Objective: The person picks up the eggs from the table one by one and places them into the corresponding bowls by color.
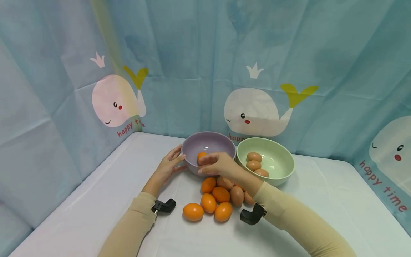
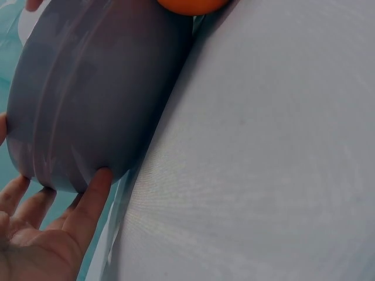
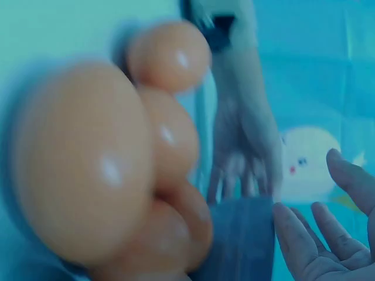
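My left hand (image 1: 165, 167) rests against the left side of a purple bowl (image 1: 208, 137), its fairly straight fingers touching the outer wall in the left wrist view. Over the bowl's front right rim reaches my right hand (image 1: 221, 165). Its thumb and fingers are apart in the right wrist view, with nothing seen between them. Inside the bowl, beside those fingertips, is an orange egg-shaped piece (image 1: 201, 156), partly hidden by the hand. In front of the bowl lie several orange egg-shaped pieces (image 1: 193, 212) and brown eggs (image 1: 237, 196), some covered by my right forearm.
A light green bowl (image 1: 279, 160) stands right beside the purple one, with brown eggs (image 1: 254, 157) in it. Both are on a white-covered table (image 1: 179, 235). Behind them hangs a blue curtain (image 1: 179, 103) printed with whales. A black wrist mount (image 1: 253, 215) sits on my right sleeve.
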### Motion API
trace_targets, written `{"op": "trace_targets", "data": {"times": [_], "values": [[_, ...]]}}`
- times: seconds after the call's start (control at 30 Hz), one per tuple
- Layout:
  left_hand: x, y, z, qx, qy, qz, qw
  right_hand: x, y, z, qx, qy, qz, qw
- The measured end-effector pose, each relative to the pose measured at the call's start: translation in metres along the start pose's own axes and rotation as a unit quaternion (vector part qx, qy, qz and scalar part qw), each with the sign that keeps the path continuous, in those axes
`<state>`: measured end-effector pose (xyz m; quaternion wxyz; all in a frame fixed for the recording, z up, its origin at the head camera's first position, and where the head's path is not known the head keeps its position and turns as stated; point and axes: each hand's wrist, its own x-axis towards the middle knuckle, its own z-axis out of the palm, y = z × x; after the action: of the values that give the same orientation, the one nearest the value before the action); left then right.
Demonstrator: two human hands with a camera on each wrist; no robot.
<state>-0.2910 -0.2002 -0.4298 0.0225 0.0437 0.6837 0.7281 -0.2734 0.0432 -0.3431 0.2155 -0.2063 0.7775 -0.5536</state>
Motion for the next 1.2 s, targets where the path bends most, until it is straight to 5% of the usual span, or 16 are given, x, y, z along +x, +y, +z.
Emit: {"op": "trace_targets", "data": {"times": [0.43, 0.73, 1.2], "values": [[0.000, 0.000, -0.001, 0.008, -0.003, 0.008, 0.9999, -0.022, 0.013, 0.031, -0.038, -0.094, 0.005, 0.9949], [0.000, 0.000, 0.000, 0.001, -0.001, 0.007, 1.0000, -0.026, 0.016, 0.043, -0.093, -0.156, 0.027, 0.9831], [0.000, 0.001, 0.001, 0.002, 0.002, 0.001, 1.0000, -0.030, 0.011, 0.055, -0.232, -0.152, 0.006, 0.9607]]}}
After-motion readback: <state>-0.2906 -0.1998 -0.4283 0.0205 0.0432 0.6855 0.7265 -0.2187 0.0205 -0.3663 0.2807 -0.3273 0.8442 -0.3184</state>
